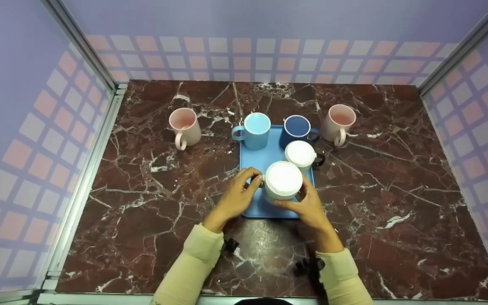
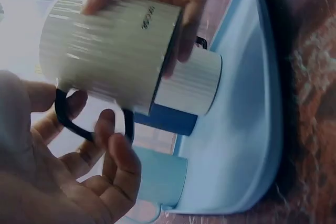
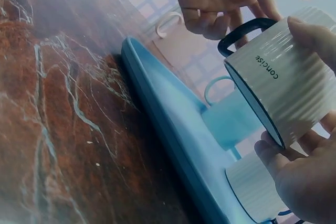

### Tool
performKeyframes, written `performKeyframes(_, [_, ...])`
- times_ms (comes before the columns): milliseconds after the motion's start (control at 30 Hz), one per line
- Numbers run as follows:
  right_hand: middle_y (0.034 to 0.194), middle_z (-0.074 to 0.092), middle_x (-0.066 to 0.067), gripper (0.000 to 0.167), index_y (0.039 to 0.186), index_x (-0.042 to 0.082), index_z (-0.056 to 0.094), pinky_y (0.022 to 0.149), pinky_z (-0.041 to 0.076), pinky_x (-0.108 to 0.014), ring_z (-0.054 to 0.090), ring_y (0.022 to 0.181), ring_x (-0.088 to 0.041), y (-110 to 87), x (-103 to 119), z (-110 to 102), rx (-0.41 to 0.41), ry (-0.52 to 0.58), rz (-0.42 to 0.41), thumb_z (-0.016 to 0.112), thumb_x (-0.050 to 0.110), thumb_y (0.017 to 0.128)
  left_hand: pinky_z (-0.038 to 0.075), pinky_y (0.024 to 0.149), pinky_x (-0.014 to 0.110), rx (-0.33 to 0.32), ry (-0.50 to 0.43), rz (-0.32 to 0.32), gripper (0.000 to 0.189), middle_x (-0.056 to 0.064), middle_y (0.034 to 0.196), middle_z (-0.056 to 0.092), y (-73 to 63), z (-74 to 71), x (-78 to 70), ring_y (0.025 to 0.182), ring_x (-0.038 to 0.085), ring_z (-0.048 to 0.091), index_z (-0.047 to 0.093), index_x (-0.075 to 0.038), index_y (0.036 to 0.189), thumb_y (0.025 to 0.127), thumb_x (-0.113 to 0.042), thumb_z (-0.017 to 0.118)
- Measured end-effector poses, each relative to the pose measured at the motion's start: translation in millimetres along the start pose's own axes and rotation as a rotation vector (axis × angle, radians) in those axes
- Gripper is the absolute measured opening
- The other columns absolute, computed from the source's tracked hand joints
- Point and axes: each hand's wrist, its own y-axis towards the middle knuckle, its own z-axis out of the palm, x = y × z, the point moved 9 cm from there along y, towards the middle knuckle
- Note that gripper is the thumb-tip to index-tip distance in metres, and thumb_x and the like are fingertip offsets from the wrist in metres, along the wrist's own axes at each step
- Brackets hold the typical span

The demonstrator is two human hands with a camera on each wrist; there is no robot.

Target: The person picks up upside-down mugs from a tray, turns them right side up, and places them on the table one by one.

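Observation:
A white ribbed mug (image 1: 283,180) with a dark handle is tilted above the near part of a blue tray (image 1: 252,209), its plain white end up and dark-edged end down. My left hand (image 1: 237,195) pinches its handle, the fingers curled about the dark loop. From the other side my right hand (image 1: 307,205) grips the mug's body between thumb and fingers. Small dark lettering shows on its side in both wrist views. Just beyond, a second white ribbed mug (image 1: 300,153) with a black handle stands on the tray.
At the tray's far end are a light blue mug (image 1: 257,131) and a dark blue mug (image 1: 296,129). One pink mug (image 1: 184,126) stands to the left on the marbled table (image 1: 142,220), another pink mug (image 1: 338,123) to the right. Patterned walls (image 1: 244,55) enclose the table.

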Motion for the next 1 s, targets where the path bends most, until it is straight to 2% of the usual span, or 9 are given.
performKeyframes(100, [0.145, 0.057, -0.012, 0.092, 0.150, 0.004, 0.048, 0.113, 0.047, -0.028, 0.057, 0.132, -0.021, -1.3, 0.3, -2.3, 0.003, -0.018, 0.003, 0.088, -0.011, 0.069, 0.056, 0.090, 0.034, 0.011, 0.043, 0.022, 0.023, 0.001, 0.107, 0.064, -2.2, 1.5, 0.5, 0.102, 0.014, 0.062, 0.065, -0.015, 0.115, 0.110, -0.032, 0.049])
performKeyframes(233, [0.144, 0.058, -0.011, 0.090, 0.150, 0.006, 0.049, 0.112, 0.047, -0.028, 0.058, 0.132, -0.022, -3.7, -1.8, -2.3, 0.018, -0.027, 0.019, 0.088, -0.009, 0.071, 0.059, 0.094, 0.037, 0.022, 0.014, 0.043, 0.024, 0.003, 0.109, 0.065, -4.8, 4.6, 2.8, 0.105, 0.016, 0.064, 0.063, -0.014, 0.118, 0.110, -0.032, 0.049])
performKeyframes(367, [0.144, 0.058, -0.011, 0.089, 0.150, 0.007, 0.049, 0.112, 0.047, -0.028, 0.058, 0.132, -0.023, -4.7, -3.0, -1.4, 0.022, -0.026, 0.025, 0.088, -0.008, 0.071, 0.059, 0.091, 0.036, 0.025, -0.039, 0.058, 0.024, 0.004, 0.109, 0.065, -6.0, 6.3, 3.9, 0.104, 0.016, 0.064, 0.061, -0.013, 0.118, 0.110, -0.032, 0.049])
performKeyframes(500, [0.144, 0.058, -0.011, 0.090, 0.150, 0.007, 0.049, 0.113, 0.047, -0.028, 0.058, 0.132, -0.023, -4.3, -1.4, -1.3, 0.017, -0.024, 0.020, 0.088, -0.008, 0.070, 0.059, 0.089, 0.036, 0.019, -0.053, 0.063, 0.024, 0.004, 0.108, 0.067, -5.9, 5.9, 3.2, 0.102, 0.015, 0.065, 0.062, -0.013, 0.118, 0.110, -0.032, 0.049])
performKeyframes(767, [0.143, 0.059, -0.009, 0.088, 0.150, 0.009, 0.050, 0.111, 0.047, -0.028, 0.058, 0.132, -0.022, -4.8, 0.0, -0.5, 0.023, -0.037, 0.024, 0.088, -0.007, 0.071, 0.059, 0.085, 0.032, 0.003, -0.047, 0.082, 0.022, 0.002, 0.105, 0.068, -6.4, 4.9, 0.8, 0.099, 0.013, 0.066, 0.062, -0.014, 0.116, 0.110, -0.031, 0.049])
performKeyframes(1000, [0.143, 0.059, -0.010, 0.088, 0.150, 0.006, 0.049, 0.113, 0.046, -0.029, 0.058, 0.133, -0.022, -3.5, 1.7, 0.4, 0.046, -0.027, 0.001, 0.088, -0.008, 0.072, 0.057, 0.083, 0.032, -0.023, -0.004, 0.090, 0.022, 0.003, 0.101, 0.069, -5.9, 2.4, 0.0, 0.094, 0.013, 0.066, 0.062, -0.014, 0.116, 0.110, -0.031, 0.050])
